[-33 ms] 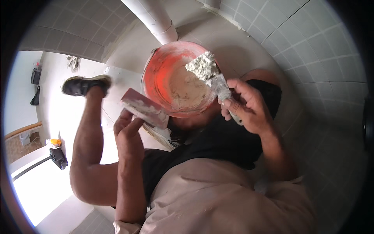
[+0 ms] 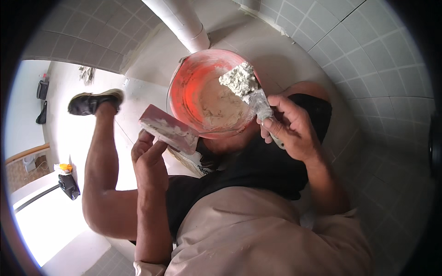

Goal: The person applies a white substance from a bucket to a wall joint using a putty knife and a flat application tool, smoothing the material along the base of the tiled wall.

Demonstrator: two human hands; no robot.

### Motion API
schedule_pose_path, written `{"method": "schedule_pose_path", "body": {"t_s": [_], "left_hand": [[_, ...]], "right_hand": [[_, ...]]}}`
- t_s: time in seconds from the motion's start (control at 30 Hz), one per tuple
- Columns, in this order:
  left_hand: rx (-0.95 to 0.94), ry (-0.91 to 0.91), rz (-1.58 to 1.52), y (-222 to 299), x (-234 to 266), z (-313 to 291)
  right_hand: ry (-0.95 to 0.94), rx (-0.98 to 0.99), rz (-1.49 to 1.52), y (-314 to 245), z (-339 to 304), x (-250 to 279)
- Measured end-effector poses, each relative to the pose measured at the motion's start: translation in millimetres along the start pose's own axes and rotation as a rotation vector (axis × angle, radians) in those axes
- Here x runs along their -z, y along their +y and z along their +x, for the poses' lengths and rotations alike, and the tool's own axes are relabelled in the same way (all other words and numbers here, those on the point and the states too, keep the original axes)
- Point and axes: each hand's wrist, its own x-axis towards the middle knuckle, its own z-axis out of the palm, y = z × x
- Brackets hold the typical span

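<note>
Although the grey tiled wall (image 2: 368,55) on the right reads clearly higher up, its lower part sinks into shadow, while glare washes out much of the floor (image 2: 149,69) on the left. The person's beige shirt (image 2: 244,230) is cut off by the lower edge, and the black shorts (image 2: 244,158) stretch above it. A white pipe (image 2: 182,23), its upper end out of view, stands just behind an orange bucket (image 2: 185,99). Inside the bucket lies beige paste (image 2: 218,110); its depth is hard to judge. The right hand (image 2: 294,131) is closed around the handle of a scraper (image 2: 259,103), whose blade reaches over the bucket's right side and hides part of the rim. The left hand (image 2: 152,158) pinches a pink slab (image 2: 161,115) between thumb and fingers, tilted at the bucket's lower left; what the slab's underside looks like cannot be told. One dark shoe (image 2: 96,102) rests at left; the other is partly covered by the slab. A black pouch (image 2: 68,186) lies farther left. A pale, rough lump (image 2: 239,79) sits on the scraper's blade, and a thin whitish smear (image 2: 171,131) coats the slab.
</note>
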Motion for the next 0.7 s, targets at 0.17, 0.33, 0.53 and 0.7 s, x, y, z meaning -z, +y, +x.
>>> {"method": "schedule_pose_path", "body": {"t_s": [0.17,0.33,0.53,0.7], "left_hand": [[0.231,-0.285,-0.442,16,-42,5],[0.269,-0.392,-0.651,4,-68,37],[0.271,-0.436,-0.808,12,-71,62],[0.228,-0.588,-0.939,7,-58,79]], "right_hand": [[0.145,0.466,-0.275,22,17,-13],[0.27,0.688,-0.413,14,44,-39],[0.296,0.649,-0.706,17,47,-35],[0.298,0.652,-0.823,11,48,-34]]}}
